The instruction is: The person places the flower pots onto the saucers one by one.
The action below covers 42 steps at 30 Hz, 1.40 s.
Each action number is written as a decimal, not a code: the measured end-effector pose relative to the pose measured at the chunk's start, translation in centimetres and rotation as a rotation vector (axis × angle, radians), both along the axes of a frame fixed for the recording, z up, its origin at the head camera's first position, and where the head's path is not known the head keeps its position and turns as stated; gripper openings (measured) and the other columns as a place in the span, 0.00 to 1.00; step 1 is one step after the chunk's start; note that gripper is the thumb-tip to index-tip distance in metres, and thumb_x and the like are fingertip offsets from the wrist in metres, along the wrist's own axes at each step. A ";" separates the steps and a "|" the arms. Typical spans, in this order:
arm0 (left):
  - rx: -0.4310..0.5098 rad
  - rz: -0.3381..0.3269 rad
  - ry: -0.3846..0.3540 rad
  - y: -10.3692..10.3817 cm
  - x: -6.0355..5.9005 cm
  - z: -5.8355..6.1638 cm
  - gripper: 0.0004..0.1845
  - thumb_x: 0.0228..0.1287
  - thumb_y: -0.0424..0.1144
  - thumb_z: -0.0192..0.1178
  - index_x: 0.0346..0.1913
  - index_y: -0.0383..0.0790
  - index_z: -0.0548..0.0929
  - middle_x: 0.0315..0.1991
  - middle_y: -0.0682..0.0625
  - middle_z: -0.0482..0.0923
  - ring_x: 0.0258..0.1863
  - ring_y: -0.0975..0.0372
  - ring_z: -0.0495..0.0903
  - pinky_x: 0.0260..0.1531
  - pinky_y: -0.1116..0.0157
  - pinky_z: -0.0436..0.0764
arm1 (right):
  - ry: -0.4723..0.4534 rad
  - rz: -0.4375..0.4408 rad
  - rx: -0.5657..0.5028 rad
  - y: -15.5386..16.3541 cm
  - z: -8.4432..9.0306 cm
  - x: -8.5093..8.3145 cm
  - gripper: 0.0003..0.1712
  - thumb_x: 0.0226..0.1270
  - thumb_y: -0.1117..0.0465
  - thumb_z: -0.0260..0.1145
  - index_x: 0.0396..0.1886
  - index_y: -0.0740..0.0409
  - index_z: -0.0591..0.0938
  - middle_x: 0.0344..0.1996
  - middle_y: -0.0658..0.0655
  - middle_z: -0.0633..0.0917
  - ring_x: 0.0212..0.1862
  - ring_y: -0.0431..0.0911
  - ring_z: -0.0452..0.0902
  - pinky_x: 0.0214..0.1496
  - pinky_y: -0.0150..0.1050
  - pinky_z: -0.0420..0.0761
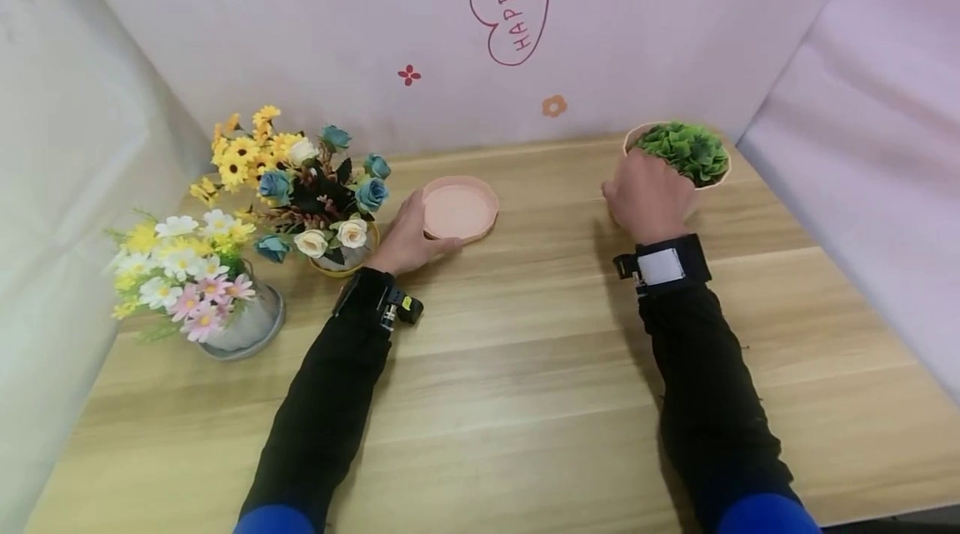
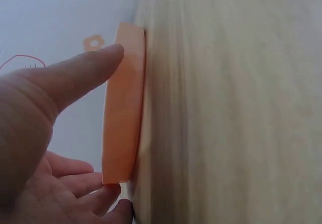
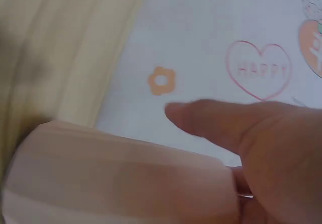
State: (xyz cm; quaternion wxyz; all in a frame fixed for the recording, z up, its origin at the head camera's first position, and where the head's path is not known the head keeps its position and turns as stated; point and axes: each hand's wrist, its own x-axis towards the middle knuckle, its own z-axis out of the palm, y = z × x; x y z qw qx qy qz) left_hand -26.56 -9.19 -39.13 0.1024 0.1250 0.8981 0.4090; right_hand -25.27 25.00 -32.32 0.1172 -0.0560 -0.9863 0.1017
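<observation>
In the head view, my left hand (image 1: 408, 241) is at the near left side of a round pink saucer (image 1: 459, 209) on the table. The left wrist view has the thumb against the saucer's orange-looking side wall (image 2: 123, 108), with the fingers at its other end. Farther right, my right hand (image 1: 651, 194) is at the near left of a pink flowerpot (image 1: 727, 176) holding a green leafy plant (image 1: 686, 149). From the right wrist, the straight thumb stands apart from the pot wall (image 3: 115, 176). The other fingers are mostly hidden by the rim.
Left of my left hand stands a pot of blue and cream roses (image 1: 352, 232), with yellow flowers (image 1: 240, 163) behind. Nearer is a grey pot (image 1: 251, 319) of white, yellow and pink daisies (image 1: 183, 267). A printed cloth (image 1: 637, 34) rises behind the wooden table (image 1: 517, 401).
</observation>
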 end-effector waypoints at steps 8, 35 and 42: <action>-0.024 -0.016 0.031 0.5 -0.8 0.5 0.55 0.72 0.48 0.69 0.85 0.33 0.42 0.85 0.34 0.49 0.85 0.46 0.51 0.84 0.49 0.59 | 0.150 -0.061 0.104 0.2 -0.8 -0.5 0.21 0.80 0.63 0.43 0.34 0.72 0.77 0.30 0.76 0.84 0.31 0.73 0.82 0.25 0.68 0.78; -0.063 -0.028 -0.049 0.0 0.5 1.2 0.57 0.70 0.47 0.72 0.86 0.33 0.42 0.87 0.36 0.45 0.86 0.46 0.49 0.84 0.48 0.58 | 0.120 0.011 0.055 0.3 -1.2 -0.6 0.23 0.81 0.60 0.41 0.29 0.69 0.73 0.26 0.75 0.81 0.31 0.74 0.81 0.27 0.71 0.78; -0.056 -0.055 -0.077 -0.2 1.0 1.0 0.57 0.69 0.46 0.72 0.86 0.35 0.42 0.87 0.36 0.45 0.86 0.47 0.49 0.84 0.48 0.58 | 0.132 0.035 0.053 -0.1 -1.5 -0.7 0.22 0.79 0.60 0.42 0.26 0.67 0.72 0.23 0.71 0.78 0.28 0.73 0.80 0.25 0.70 0.77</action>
